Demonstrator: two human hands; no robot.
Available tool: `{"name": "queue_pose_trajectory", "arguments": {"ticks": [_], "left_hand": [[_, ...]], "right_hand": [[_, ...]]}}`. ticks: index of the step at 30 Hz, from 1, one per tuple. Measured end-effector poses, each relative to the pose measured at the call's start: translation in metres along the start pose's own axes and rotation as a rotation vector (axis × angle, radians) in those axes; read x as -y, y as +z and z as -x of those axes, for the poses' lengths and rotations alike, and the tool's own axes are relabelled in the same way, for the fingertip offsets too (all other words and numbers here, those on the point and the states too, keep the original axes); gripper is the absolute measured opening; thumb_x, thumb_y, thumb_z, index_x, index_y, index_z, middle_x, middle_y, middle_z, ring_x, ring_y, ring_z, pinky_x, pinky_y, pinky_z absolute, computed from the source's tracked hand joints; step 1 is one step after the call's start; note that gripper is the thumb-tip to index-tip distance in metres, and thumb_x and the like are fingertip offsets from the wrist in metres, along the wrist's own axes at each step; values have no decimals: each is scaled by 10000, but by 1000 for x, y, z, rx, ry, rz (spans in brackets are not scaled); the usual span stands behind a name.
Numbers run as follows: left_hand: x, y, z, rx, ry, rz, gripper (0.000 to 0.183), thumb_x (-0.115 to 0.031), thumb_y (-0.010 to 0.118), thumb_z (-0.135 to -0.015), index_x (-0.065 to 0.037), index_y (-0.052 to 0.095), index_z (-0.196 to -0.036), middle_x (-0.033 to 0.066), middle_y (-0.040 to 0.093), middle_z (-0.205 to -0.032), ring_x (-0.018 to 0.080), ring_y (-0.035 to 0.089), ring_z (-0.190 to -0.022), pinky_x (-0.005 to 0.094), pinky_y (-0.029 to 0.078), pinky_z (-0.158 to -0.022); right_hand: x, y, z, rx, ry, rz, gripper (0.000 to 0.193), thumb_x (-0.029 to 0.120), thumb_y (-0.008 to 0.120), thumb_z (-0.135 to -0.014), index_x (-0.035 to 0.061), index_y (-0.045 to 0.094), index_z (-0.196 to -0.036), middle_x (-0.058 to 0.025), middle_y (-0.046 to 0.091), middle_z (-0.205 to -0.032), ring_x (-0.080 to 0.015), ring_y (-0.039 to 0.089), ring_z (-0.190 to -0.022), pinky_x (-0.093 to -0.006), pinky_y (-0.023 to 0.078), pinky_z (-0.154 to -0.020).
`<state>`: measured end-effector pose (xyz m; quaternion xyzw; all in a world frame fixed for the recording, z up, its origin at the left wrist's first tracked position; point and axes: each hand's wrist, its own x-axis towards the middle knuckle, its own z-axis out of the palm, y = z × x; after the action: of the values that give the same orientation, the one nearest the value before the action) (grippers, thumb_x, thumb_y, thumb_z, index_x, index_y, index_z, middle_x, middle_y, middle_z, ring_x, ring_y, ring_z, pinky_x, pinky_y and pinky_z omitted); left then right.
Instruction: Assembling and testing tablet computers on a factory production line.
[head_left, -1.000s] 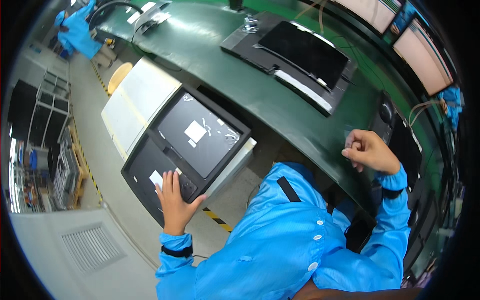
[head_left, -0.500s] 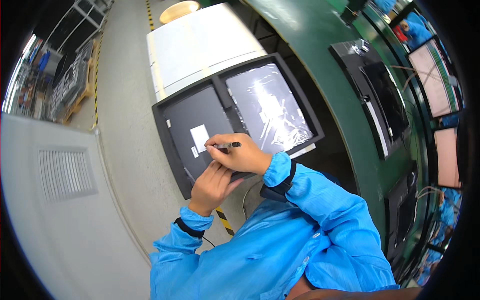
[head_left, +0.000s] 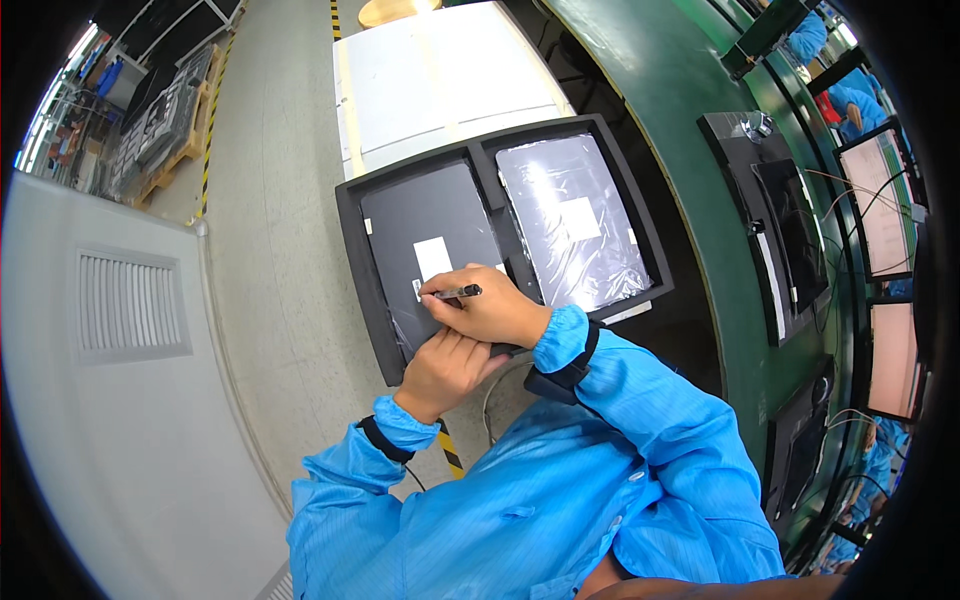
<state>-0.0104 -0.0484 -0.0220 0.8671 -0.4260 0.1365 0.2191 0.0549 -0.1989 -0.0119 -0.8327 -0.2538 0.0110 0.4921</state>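
Observation:
In my right hand (head_left: 490, 308) is a marker pen (head_left: 458, 293), black-capped at its rear end and pinched between thumb and fingers. Its tip is at a small white label (head_left: 418, 287) on a dark flat panel (head_left: 420, 205). A larger white label (head_left: 433, 257) sits just beyond it on the panel. My left hand (head_left: 445, 372) rests at the near edge, fingers extended, thumb apart, its fingertips partly covered by my right hand. The panel lies in the left compartment of a black foam tray (head_left: 362, 300). Film wraps a second panel (head_left: 545, 185) in the right compartment.
Beyond the tray is a large white board-like surface (head_left: 440, 70). A green workbench (head_left: 680, 180) with monitors (head_left: 790, 230) runs along the right. At left stand a grey vented cabinet (head_left: 120, 400) and, farther off, a loaded pallet (head_left: 170, 150).
The tray and its surroundings have shifted right and slightly up in the view. Relative to the panel, the pen tip has moved from beside the larger label to the small one.

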Motion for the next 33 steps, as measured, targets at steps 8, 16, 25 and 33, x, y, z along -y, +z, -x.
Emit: {"name": "queue_pose_trajectory", "arguments": {"ticks": [8,16,25,33], "left_hand": [[-32,-7,-28,104,-167,22,608,-273,838,-773,-43,626,-1294,218,589,-1293,376,573,-1240,495,482,-1026],[-16,17,-50,210,-230,-143,780,-305,831,-785,-150,519,-1483,273,473,-1473,447,432,-1398,599,353,-1131],[124,18,-155,223,-214,-114,829,-139,805,-818,-49,387,-1529,250,470,-1475,454,436,-1357,480,356,-1137],[210,42,-259,236,-214,-135,934,-258,855,-815,60,342,-1529,326,481,-1460,431,503,-1333,444,433,-1119]], "right_hand": [[41,-64,36,-383,88,-194,223,147,673,-948,9,677,-1123,-152,690,-910,-264,676,-764,-350,535,-734],[89,-186,215,-623,284,181,275,13,659,-928,-1,646,-1202,-162,659,-1014,-267,656,-904,-348,512,-794],[105,-247,394,-621,703,1297,318,77,639,-781,45,663,-1097,-137,611,-974,-327,626,-866,-430,509,-754],[153,-253,474,-1010,834,1482,377,200,692,-794,86,669,-1153,-74,651,-898,-283,668,-854,-422,523,-733]]}}
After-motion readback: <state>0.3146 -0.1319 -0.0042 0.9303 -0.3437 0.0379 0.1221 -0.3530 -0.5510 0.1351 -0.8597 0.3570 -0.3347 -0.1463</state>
